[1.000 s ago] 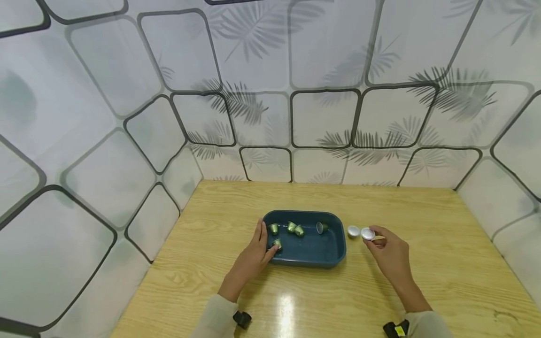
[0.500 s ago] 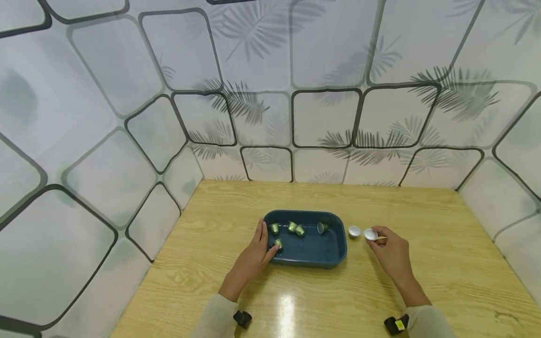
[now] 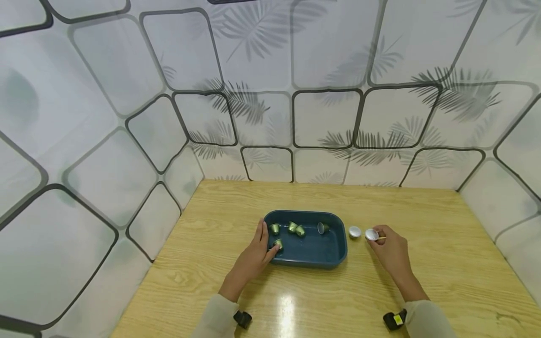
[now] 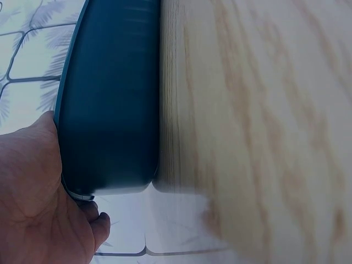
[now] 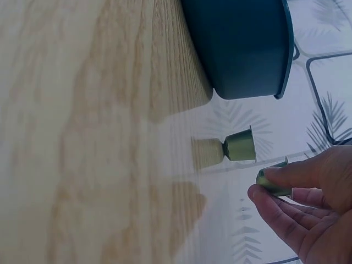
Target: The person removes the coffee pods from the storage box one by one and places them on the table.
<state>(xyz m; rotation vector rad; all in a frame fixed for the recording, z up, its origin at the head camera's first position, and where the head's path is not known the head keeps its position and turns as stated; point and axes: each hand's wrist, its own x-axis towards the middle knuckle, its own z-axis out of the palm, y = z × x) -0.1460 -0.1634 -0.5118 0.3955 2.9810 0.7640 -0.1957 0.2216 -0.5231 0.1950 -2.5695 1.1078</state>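
A dark blue rectangular tray (image 3: 310, 251) lies on the table, with several green coffee capsules (image 3: 300, 231) loose inside it. My left hand (image 3: 249, 263) holds the tray's near left corner, the thumb over the rim and the other fingers along the outer side. In the left wrist view the tray wall (image 4: 113, 104) hides part of those fingers. To the tray's right, a coffee capsule (image 3: 354, 232) stands silver lid up. Beside it, my right hand (image 3: 393, 251) pinches another capsule (image 3: 371, 234), lid up; the right wrist view shows this green capsule (image 5: 275, 179) slightly raised off the table.
The light wooden table (image 3: 460, 263) ends at a patterned curtain (image 3: 325, 117) at the back and sides. Black wrist cameras (image 3: 243, 319) sit at both sleeves. One capsule (image 3: 322, 228) lies on its side near the tray's right end.
My right hand's capsule has shifted slightly right, opening a small gap from the standing capsule. The left hand and tray hold the same place.
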